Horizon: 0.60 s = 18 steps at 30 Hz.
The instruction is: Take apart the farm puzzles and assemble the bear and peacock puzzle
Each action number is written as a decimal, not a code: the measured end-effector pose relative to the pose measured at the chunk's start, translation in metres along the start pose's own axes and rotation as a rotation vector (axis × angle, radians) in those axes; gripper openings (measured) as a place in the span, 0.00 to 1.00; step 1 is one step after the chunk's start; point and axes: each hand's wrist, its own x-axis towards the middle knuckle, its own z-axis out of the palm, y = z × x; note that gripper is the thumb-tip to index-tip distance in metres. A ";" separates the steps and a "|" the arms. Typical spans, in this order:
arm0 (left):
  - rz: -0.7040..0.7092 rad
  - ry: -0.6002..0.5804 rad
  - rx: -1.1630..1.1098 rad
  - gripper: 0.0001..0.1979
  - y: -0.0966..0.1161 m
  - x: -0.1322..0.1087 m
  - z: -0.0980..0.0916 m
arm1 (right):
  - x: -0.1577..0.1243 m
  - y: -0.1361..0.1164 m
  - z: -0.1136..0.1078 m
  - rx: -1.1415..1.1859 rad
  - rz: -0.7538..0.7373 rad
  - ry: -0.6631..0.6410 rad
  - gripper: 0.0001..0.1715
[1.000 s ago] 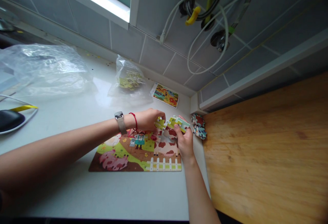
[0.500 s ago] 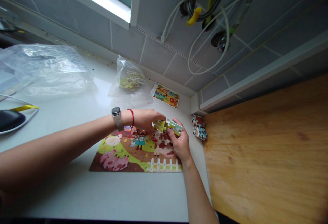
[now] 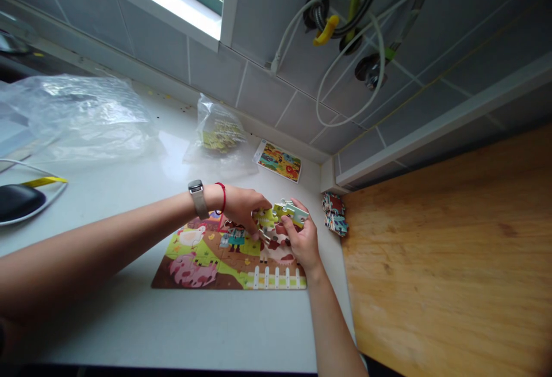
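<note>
My right hand (image 3: 304,242) grips joined puzzle pieces (image 3: 295,212), green and pale blue, between thumb and fingers. Close by on the left, my left hand (image 3: 245,207) pinches yellow-green puzzle pieces (image 3: 264,217), with another piece edge showing under its fingers. Both hands are raised over the upper right of a farm jigsaw puzzle (image 3: 233,262), which lies flat on the white counter. A pink pig, a white hen, a figure in blue, a spotted cow and a white fence show on it. The left hand and forearm hide part of its upper edge.
A stack of puzzle pieces (image 3: 334,214) sits by the counter's right edge, beside a wooden board (image 3: 448,250). Behind the hands lie a picture card (image 3: 279,160) and a clear bag of pieces (image 3: 222,135). A large plastic bag (image 3: 81,115) and a black mouse-like object (image 3: 19,203) are left.
My left hand has shifted slightly left and down, its fingers parting a little from the right hand's pieces. More of the yellow-green pieces shows. The right hand has barely moved.
</note>
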 end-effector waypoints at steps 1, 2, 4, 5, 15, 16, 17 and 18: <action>0.004 0.011 -0.013 0.11 -0.002 0.001 0.001 | 0.000 0.001 0.000 0.002 -0.001 -0.002 0.34; 0.010 0.025 -0.026 0.09 -0.003 0.002 0.002 | 0.000 0.001 0.000 0.002 -0.004 -0.003 0.34; 0.021 0.055 -0.055 0.08 -0.007 0.004 0.002 | 0.001 0.003 -0.001 -0.007 -0.010 -0.003 0.33; 0.031 0.067 -0.078 0.08 -0.008 0.005 0.002 | 0.001 0.003 -0.001 -0.012 -0.012 -0.005 0.33; 0.198 0.334 -0.476 0.08 -0.006 0.013 0.005 | 0.005 0.007 -0.001 0.111 0.035 -0.002 0.39; 0.198 0.380 -0.468 0.07 -0.003 0.016 0.010 | 0.006 0.008 -0.001 0.145 0.042 -0.003 0.40; 0.192 0.425 -0.440 0.06 0.000 0.019 0.016 | 0.007 0.009 -0.002 0.179 0.053 -0.007 0.42; 0.180 0.465 -0.402 0.05 0.003 0.021 0.023 | 0.007 0.009 -0.002 0.210 0.068 -0.012 0.43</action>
